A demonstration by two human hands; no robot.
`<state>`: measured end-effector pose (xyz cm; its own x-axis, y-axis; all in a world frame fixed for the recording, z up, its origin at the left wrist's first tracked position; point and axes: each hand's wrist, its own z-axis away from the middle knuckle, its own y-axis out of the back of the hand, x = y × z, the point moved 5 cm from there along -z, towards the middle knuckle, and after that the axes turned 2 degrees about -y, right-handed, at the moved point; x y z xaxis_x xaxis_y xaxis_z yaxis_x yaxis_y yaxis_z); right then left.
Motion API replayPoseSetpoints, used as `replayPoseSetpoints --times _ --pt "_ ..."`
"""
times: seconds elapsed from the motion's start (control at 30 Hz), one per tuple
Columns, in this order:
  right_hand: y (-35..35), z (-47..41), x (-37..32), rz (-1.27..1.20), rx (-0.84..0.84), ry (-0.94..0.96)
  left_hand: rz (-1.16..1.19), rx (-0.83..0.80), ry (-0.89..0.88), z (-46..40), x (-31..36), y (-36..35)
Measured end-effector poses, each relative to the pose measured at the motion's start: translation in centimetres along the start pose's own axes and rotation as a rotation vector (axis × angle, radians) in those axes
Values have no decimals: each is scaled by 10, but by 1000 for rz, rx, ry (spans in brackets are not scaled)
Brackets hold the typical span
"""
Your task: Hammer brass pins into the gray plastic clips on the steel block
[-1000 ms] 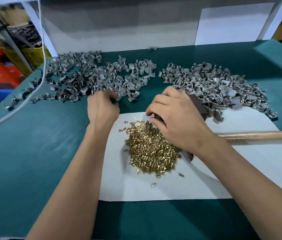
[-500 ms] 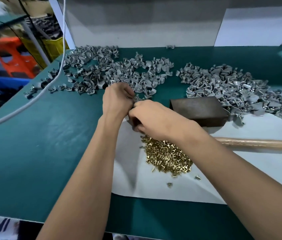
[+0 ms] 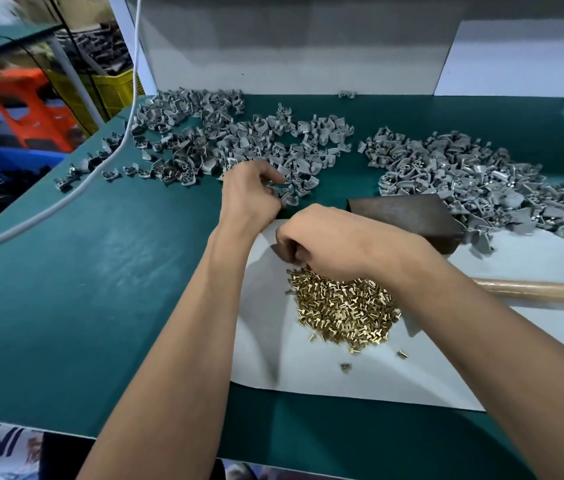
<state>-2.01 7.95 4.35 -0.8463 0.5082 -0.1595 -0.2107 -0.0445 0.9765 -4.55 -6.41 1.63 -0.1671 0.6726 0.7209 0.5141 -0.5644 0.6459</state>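
Loose brass pins point(image 3: 343, 306) lie heaped on a white sheet point(image 3: 429, 368). My right hand point(image 3: 336, 244) hovers over the heap's far edge, its curled fingers pinching at a pin. My left hand point(image 3: 249, 192) is at the near edge of the left pile of gray plastic clips point(image 3: 239, 143) and pinches a clip point(image 3: 285, 195) between thumb and fingers. The dark steel block point(image 3: 402, 216) sits just right of my right hand with nothing on its top. A wooden hammer handle point(image 3: 543, 292) lies behind my right forearm, and the hammer's head is hidden.
A second pile of gray clips point(image 3: 474, 181) spreads behind and right of the block. A white cable point(image 3: 66, 195) hangs across the green table's left side. A white wall panel point(image 3: 291, 46) closes the back. Crates and an orange stool point(image 3: 27, 109) stand beyond the left edge.
My right hand left the steel block, swung left beside my left hand, then dropped to the pin heap. My left hand stayed at the clip pile's edge.
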Motion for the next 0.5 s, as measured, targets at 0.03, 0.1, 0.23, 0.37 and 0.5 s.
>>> replayPoseSetpoints --times 0.03,0.1,0.23,0.37,0.5 --pt "1 1 0 -4 11 8 4 9 6 0 0 1" --pt "4 3 1 -17 43 23 -20 61 28 -1 -1 5" --pt "14 9 3 -58 117 38 -181 82 122 -2 -8 9" --pt "19 16 2 -116 118 4 -148 31 194 0 -9 5" --pt "15 21 5 -162 107 -40 -127 97 151 2 -3 6"
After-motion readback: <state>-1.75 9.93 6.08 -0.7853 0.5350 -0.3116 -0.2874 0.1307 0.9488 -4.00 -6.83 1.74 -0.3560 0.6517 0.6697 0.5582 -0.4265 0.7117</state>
